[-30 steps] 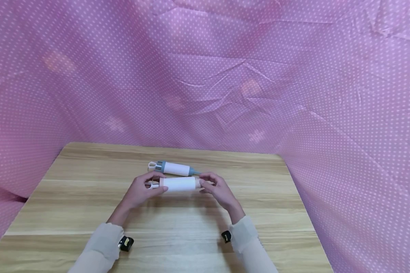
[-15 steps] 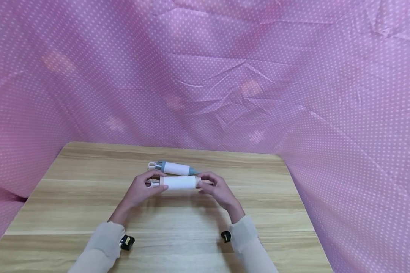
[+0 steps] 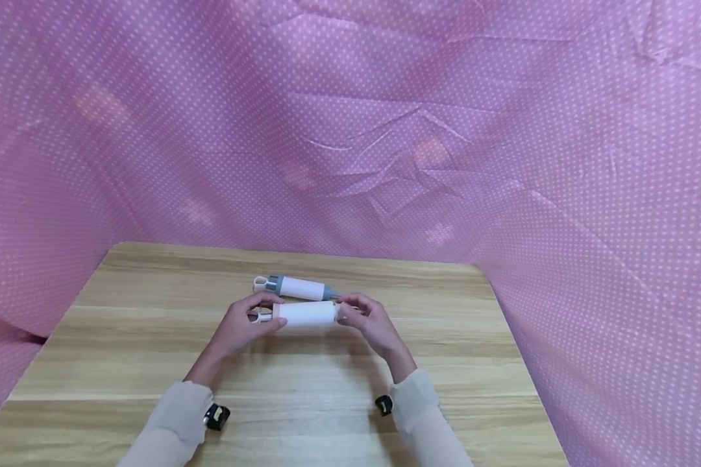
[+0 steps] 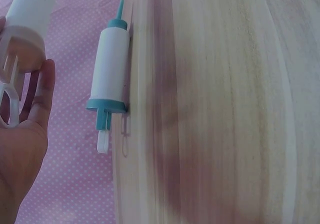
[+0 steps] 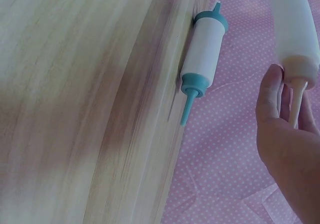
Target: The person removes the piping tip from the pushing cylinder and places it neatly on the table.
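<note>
Evidently, in the head view, the lifting is done: the pink-ended tube (image 3: 306, 314) lies crosswise between two hands, apparently raised over the wooden surface (image 3: 304, 402), with shadows below. The left grip (image 3: 244, 322) holds its handle end, the right grip (image 3: 374, 325) its nozzle end, fingers and thumb curled round. Just beyond lies the teal-ended tube (image 3: 302, 289), held by neither hand.

In the left wrist view, the left grip is narrowed around the pink collar (image 4: 26, 41), the white loop handle (image 4: 13, 103) sitting inside the palm. The teal-ended tube rests apart from it on the surface, near the edge.

In the right wrist view, the right grip encloses the other end, its pale nozzle (image 5: 297, 96) running between the fingers. Both ends look fitted, so joining, I judge, is not outstanding; setting the tube down is still undone.
</note>
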`<state>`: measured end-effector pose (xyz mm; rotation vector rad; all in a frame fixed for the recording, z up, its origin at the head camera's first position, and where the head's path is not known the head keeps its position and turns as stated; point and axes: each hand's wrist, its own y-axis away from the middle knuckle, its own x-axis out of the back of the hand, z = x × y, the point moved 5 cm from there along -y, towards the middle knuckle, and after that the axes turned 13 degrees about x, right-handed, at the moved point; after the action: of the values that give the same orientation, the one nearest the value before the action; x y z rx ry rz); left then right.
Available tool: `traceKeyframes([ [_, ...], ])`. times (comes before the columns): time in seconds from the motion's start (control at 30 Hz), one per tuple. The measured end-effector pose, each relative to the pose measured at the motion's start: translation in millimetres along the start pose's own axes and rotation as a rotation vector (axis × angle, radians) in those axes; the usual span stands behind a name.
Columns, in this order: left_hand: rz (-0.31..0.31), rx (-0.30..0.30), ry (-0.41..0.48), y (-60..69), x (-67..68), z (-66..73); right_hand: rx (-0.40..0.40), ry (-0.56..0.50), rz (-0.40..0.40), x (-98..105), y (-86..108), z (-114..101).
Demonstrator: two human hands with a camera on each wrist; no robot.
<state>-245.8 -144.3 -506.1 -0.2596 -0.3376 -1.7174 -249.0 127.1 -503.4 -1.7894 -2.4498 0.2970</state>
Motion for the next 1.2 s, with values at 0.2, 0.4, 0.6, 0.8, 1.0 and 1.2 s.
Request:
traceKeyframes([
  [0.2,-0.019,0.002,0.016,-1.3,4.4,3.6,-0.07,-0.03,0.027,-4,-2.3,5],
  [0.4,-0.012,0.003,0.013,-2.1,6.2,1.9,-0.145,0.003,-0.023,-4,1.1,10],
  [0.6,-0.017,-0.028,-0.011,-2.8,8.0,0.7,-0.086,0.029,-0.022,-3,0.2,8],
  [0.8,-0.017,-0.036,-0.011,-4.3,10.6,-2.7,-0.044,0.033,-0.005,-3,-1.3,6],
  [1.0,0.017,-0.047,-0.046,-4.6,14.2,-8.7,-0.048,0.042,0.002,-1,-1.3,6],
  [1.2,0.028,-0.058,-0.036,-4.1,14.2,-14.9,-0.045,0.046,-0.002,4,0.8,11],
])
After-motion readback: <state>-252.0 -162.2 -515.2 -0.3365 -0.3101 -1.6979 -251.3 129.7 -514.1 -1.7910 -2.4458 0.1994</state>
